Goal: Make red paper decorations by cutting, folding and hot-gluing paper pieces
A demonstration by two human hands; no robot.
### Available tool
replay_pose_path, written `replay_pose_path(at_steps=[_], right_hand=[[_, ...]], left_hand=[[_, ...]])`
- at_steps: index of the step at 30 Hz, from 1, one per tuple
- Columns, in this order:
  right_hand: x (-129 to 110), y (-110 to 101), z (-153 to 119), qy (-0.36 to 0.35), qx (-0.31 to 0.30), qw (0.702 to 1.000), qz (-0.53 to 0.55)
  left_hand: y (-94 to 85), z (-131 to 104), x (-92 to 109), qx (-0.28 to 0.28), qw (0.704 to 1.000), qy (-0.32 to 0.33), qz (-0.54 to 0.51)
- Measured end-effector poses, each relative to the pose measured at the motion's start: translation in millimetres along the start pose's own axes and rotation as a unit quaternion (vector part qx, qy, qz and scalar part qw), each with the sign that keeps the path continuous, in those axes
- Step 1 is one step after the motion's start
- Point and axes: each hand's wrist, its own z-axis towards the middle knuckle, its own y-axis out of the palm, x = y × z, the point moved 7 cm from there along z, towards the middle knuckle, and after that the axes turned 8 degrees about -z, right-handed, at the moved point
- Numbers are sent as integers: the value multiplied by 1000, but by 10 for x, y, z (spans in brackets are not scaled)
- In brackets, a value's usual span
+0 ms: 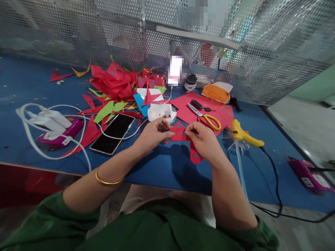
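Note:
Between my hands, above the blue tabletop, is a cut piece of red paper (178, 135) with small blue bits on it. Its left edge is pinched by the thumb and fingers of my left hand (155, 135). My right hand (203, 140) is closed at its right side, fingertips beside a tiny blue bit. Below the right hand shows a rounded red paper strip (194, 153) with blue dots; whether it joins the held piece is hidden. Just behind the left fingers sits a small white container (154, 115) with coloured bits inside.
Scissors (206, 118) and a black key fob (197, 104) lie on a red sheet (227, 113). A yellow glue gun (242, 135) and its cord are at right. Left are a phone (115, 134), white cables (28, 136) and red paper scraps (115, 82). Metal mesh (117, 35) stands behind.

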Motion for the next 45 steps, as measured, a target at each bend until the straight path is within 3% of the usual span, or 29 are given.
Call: replay_pose_path(at_steps=[3,11,17,24,45], right_hand=[[-8,-6,-5,12,3,1000,-11],[-12,22,0,1,-8,1000,-9],[-201,-21,-31,-109,67,990,-57],[-348,42,-93,-187,77,969,-142],[-270,-53,-84,-165,126,975,-75]], left_hand=[[-9,-6,1,2,1000,-1,-15],[112,-45,-52,-64,996,-59,33],[70,-32,-71,-32,998,-57,10],[63,-20,-66,-25,998,-41,36],[84,-40,3,-40,998,-3,39]])
